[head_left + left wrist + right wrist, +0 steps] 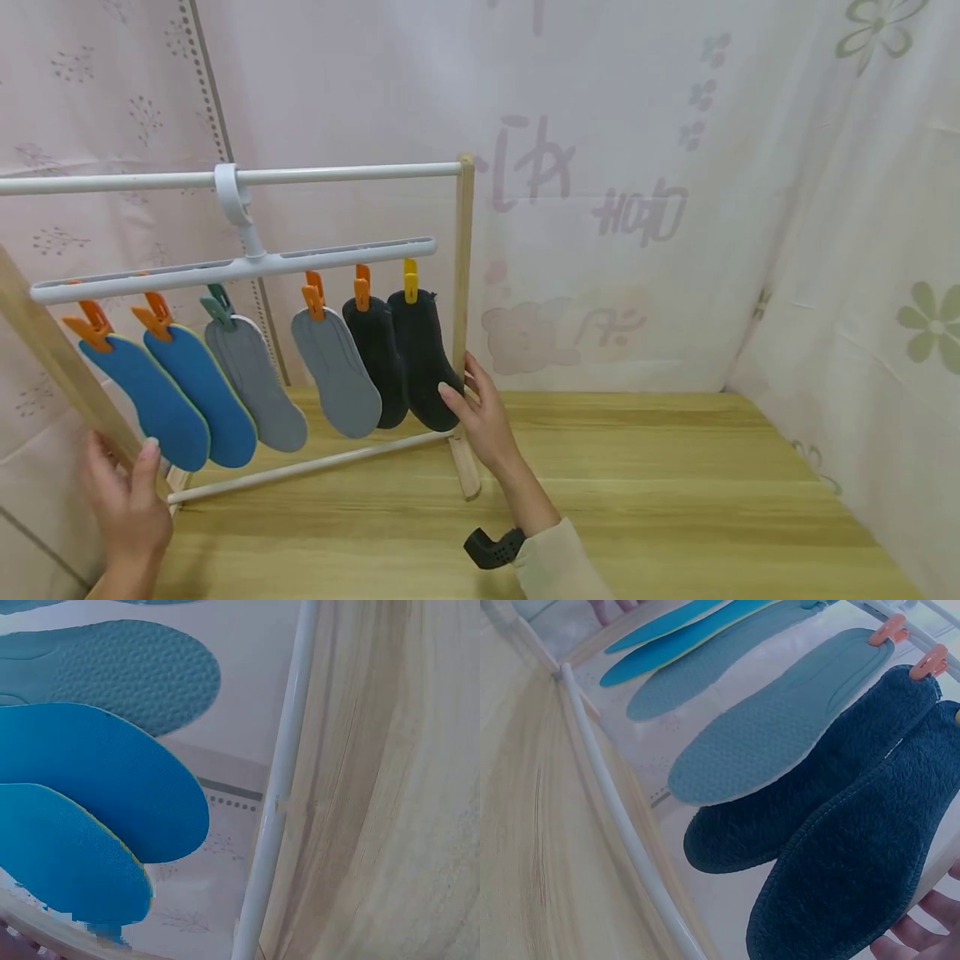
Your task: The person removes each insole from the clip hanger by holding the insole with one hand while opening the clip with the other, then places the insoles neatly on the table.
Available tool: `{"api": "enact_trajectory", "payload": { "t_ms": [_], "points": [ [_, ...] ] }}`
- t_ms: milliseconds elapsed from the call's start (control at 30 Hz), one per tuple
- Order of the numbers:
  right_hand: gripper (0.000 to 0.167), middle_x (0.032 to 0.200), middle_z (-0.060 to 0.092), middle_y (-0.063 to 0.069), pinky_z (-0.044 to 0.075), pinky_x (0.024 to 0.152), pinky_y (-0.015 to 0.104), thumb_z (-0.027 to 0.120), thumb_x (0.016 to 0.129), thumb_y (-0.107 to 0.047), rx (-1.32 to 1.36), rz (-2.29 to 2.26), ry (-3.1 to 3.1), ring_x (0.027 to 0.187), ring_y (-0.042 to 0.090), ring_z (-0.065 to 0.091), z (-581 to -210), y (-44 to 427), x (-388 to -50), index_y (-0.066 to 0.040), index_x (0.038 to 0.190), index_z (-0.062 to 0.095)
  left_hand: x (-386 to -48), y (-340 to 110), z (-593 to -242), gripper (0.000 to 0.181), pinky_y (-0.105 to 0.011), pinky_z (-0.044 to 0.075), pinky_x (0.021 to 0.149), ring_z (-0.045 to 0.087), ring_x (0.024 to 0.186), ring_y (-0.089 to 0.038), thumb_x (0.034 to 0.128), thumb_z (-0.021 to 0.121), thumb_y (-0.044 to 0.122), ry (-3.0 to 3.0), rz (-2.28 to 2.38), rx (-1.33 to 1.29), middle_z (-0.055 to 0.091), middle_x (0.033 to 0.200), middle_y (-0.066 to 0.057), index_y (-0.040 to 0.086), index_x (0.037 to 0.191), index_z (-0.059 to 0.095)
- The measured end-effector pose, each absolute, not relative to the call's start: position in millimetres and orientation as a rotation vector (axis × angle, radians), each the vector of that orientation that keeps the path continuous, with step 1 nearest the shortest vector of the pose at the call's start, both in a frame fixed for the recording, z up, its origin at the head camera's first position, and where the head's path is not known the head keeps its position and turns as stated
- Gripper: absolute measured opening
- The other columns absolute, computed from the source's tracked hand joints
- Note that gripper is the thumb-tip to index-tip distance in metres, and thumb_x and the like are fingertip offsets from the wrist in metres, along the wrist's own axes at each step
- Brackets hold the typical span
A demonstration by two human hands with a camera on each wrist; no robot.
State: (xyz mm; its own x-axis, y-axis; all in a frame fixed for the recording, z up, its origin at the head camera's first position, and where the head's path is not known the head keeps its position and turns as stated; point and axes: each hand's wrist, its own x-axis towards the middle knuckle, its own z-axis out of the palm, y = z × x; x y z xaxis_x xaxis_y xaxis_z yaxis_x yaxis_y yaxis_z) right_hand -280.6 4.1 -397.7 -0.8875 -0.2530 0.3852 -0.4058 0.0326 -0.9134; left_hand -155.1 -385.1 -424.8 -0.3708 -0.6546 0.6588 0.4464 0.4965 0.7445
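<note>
Gripping the rack posts (464, 250), left hand (129, 500) and right hand (487, 421) sit apart, with six insoles (337, 375) pegged up and seemingly none left to hang.

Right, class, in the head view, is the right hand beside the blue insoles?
No, the right hand is at the other end of the rack, by the black insoles.

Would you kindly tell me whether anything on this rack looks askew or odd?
The white hanger looks askew: in the head view it slopes more than the top rail, left end lower, though perspective may exaggerate this. Also, the grey insoles' clips mismatch: the left grey insole has a green clip, the right grey insole an orange clip.
</note>
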Motion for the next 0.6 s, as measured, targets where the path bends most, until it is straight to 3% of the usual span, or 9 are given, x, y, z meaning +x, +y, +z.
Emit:
{"api": "enact_trajectory", "payload": {
  "t_ms": [67, 167, 300, 400, 533, 600],
  "points": [
    [0.073, 0.164, 0.032, 0.010, 0.036, 0.119, 0.056, 0.062, 0.100, -0.034, 0.682, 1.994, -2.162, 0.148, 0.037, 0.036, -398.2, 2.8, -278.5, -0.017, 0.161, 0.025, -156.3, -385.5, -427.2, 0.051, -0.021, 0.033, 0.103, 0.048, 0.114, -0.003, 0.0914, 0.056, 0.009, -1.585, -1.147, 0.228, 0.054, 0.116, 0.013, 0.007, 0.143, 0.054],
    [0.073, 0.164, 0.031, 0.009, 0.036, 0.119, 0.055, 0.061, 0.100, -0.035, 0.645, 2.000, -2.149, 0.148, 0.036, 0.035, -397.6, 0.6, -275.3, -0.018, 0.161, 0.025, -156.1, -383.7, -429.6, 0.061, -0.025, 0.025, 0.116, 0.040, 0.132, -0.014, 0.0949, 0.055, 0.017, -1.633, -1.199, 0.317, 0.048, 0.137, -0.007, 0.010, 0.154, 0.041],
    [0.073, 0.164, 0.031, 0.010, 0.036, 0.119, 0.055, 0.062, 0.100, -0.034, 0.607, 2.007, -2.110, 0.148, 0.038, 0.035, -395.8, -3.1, -272.5, -0.016, 0.161, 0.026, -156.7, -382.9, -429.8, 0.068, -0.036, 0.016, 0.124, 0.025, 0.143, -0.031, 0.0976, 0.053, 0.024, -1.689, -1.240, 0.380, 0.027, 0.153, -0.031, 0.016, 0.161, 0.027],
    [0.071, 0.163, 0.033, 0.012, 0.038, 0.118, 0.056, 0.062, 0.100, -0.032, 0.581, 2.006, -2.082, 0.146, 0.039, 0.037, -394.7, -6.0, -271.0, -0.015, 0.160, 0.028, -158.5, -385.6, -429.6, 0.066, -0.038, 0.018, 0.122, 0.027, 0.141, -0.032, 0.0977, 0.054, 0.023, -1.697, -1.238, 0.372, 0.029, 0.151, -0.030, 0.021, 0.160, 0.031],
    [0.069, 0.162, 0.036, 0.010, 0.039, 0.117, 0.055, 0.061, 0.100, -0.033, 0.537, 1.990, -2.087, 0.145, 0.037, 0.039, -394.1, -8.8, -268.7, -0.016, 0.160, 0.031, -160.1, -390.8, -430.5, 0.064, -0.037, 0.017, 0.123, 0.028, 0.142, -0.023, 0.0982, 0.052, 0.023, -1.704, -1.235, 0.353, 0.032, 0.151, -0.026, 0.022, 0.159, 0.032],
    [0.068, 0.162, 0.036, 0.010, 0.040, 0.117, 0.055, 0.061, 0.100, -0.034, 0.512, 1.974, -2.097, 0.145, 0.036, 0.040, -394.2, -9.2, -267.3, -0.016, 0.159, 0.032, -162.4, -393.5, -430.0, 0.060, -0.032, 0.022, 0.120, 0.036, 0.136, -0.017, 0.0975, 0.052, 0.020, -1.688, -1.230, 0.306, 0.045, 0.142, -0.018, 0.017, 0.156, 0.039]
  ]
}}
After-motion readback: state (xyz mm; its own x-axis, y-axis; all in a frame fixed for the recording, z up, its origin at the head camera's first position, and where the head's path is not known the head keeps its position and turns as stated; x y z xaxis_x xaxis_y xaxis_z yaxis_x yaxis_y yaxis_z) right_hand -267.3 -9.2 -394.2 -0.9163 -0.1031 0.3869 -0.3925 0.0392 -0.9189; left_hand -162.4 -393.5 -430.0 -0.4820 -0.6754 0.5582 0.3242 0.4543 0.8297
